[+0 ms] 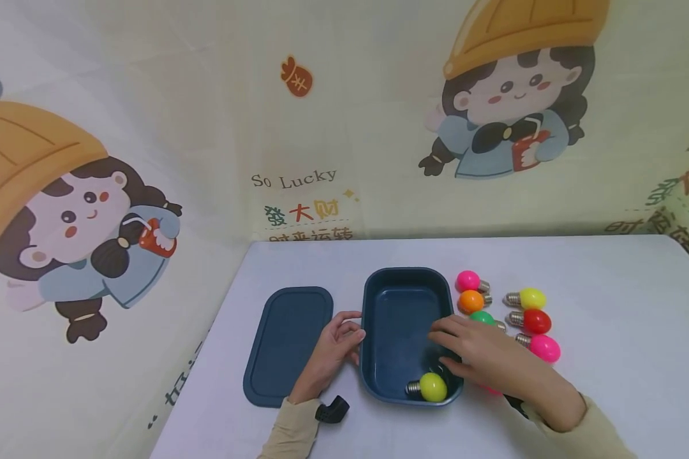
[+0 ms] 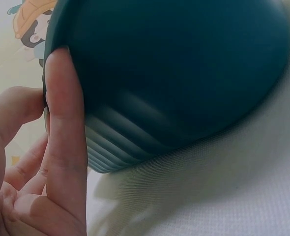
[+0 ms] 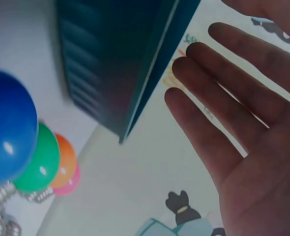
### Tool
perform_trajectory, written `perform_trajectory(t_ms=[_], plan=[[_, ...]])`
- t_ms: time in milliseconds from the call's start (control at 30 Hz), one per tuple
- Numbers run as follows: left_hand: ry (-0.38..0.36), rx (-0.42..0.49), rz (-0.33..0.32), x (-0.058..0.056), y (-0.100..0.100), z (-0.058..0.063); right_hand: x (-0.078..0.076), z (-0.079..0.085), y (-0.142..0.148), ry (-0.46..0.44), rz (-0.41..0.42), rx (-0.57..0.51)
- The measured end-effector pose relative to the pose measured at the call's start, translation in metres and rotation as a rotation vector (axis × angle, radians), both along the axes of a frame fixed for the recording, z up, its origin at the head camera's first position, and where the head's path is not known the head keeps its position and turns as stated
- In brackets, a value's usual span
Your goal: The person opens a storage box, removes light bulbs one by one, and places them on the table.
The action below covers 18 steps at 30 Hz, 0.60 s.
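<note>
A dark blue rectangular box (image 1: 407, 276) stands uncovered on the table. Inside, a yellow light bulb (image 1: 433, 387) lies near its front wall. My left hand (image 1: 335, 350) is at the box's left side; in the left wrist view a straight finger (image 2: 66, 98) touches the outer wall just below the rim. Over the box's right part reaches my right hand (image 1: 482, 350); the right wrist view shows its fingers (image 3: 204, 132) straight and spread, holding nothing. Something dark and blurred lies beneath them in the box, too unclear to name.
Right of the box lie a pink (image 1: 467, 280), an orange (image 1: 471, 301), a green (image 1: 482, 317), a yellow (image 1: 533, 298), a red (image 1: 536, 321) and another pink bulb (image 1: 545, 349). A blue bulb (image 3: 10, 128) shows in the right wrist view. A dark blue lid (image 1: 289, 344) lies left.
</note>
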<state>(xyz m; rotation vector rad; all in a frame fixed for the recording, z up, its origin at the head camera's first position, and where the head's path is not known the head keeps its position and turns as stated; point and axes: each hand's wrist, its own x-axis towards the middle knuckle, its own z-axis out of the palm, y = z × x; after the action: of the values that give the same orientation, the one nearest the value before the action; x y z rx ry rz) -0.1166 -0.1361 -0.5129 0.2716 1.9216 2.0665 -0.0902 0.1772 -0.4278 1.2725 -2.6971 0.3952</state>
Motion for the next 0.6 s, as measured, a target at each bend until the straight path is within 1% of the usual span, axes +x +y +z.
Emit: perform_trajectory(t_ms=[133, 233, 600], plan=[[-0.002, 0.007, -0.003, 0.0, 0.0, 0.001, 0.003, 0.0, -0.005, -0.09, 0.001, 0.031], [-0.006, 0.012, -0.002, 0.0, 0.0, 0.003, 0.004, 0.0, -0.009, -0.129, -0.007, 0.056], [-0.014, 0.012, 0.004, 0.002, 0.001, 0.006, 0.006, -0.002, -0.02, -0.176, 0.014, 0.091]])
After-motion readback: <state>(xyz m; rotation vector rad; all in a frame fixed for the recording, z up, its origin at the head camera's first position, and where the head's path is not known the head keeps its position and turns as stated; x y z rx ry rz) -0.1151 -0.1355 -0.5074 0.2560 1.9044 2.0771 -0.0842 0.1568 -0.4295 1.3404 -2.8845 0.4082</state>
